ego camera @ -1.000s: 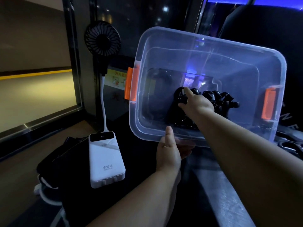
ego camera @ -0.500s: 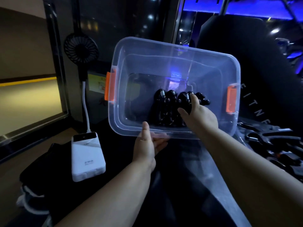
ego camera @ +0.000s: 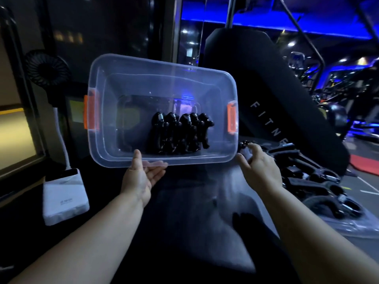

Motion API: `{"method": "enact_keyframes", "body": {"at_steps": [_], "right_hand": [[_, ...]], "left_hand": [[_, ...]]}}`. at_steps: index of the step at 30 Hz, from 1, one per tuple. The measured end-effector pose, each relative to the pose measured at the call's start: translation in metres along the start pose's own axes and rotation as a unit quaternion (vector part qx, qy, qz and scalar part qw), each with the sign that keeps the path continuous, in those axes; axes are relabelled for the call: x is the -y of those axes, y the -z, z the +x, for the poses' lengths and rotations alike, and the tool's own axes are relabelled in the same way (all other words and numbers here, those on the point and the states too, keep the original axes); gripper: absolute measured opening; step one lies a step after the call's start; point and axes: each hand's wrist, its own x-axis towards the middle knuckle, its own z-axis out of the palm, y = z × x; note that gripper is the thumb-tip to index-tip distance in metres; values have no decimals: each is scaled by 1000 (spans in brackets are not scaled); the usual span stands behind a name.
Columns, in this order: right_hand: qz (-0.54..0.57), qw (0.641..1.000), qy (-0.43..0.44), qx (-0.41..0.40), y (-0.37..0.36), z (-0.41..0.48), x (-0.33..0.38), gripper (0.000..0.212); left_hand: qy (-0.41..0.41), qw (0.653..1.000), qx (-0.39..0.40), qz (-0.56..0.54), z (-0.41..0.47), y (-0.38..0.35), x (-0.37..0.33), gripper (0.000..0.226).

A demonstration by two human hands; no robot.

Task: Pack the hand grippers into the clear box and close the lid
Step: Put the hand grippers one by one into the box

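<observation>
A clear plastic box [ego camera: 114, 83] with orange side latches is tilted toward me, lidless. Several black hand grippers [ego camera: 180, 133] with steel springs stand in a row inside it. My left hand [ego camera: 141, 175] holds the box by its near rim, thumb on top and fingers underneath. My right hand [ego camera: 259, 167] is outside the box, past its right corner, fingers loosely spread and holding nothing. More loose hand grippers [ego camera: 320, 187] lie in a pile to the right of that hand.
A white power bank [ego camera: 64, 198] lies at the left, cabled to a small black fan [ego camera: 47, 67]. A black padded gym seat back [ego camera: 272, 103] stands behind the box. Crinkled clear plastic [ego camera: 356, 228] lies under the loose pile.
My right hand has left the grippers in the box and moved out to the right toward the loose pile. The view has swung right; the box has stayed in my left hand.
</observation>
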Motion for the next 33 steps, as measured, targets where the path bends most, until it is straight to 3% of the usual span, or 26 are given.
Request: {"method": "enact_keyframes", "body": {"at_steps": [9,15,21,33], "right_hand": [[-183,981,-61,-13,31,-25,-68,55],[-176,970,-146,76,33,-31,-100,63],[-164,971,-156,71,30,-32,-102,58],[-116,989,-83,47,32,-30,-107,45]], "left_hand": [[-6,1000,-1,11,-1,-1,2,43],[-3,1000,-13,22,0,0,3,43],[-1,999,-18,28,2,1,4,44],[-7,999,-26,25,6,1,7,43]]}}
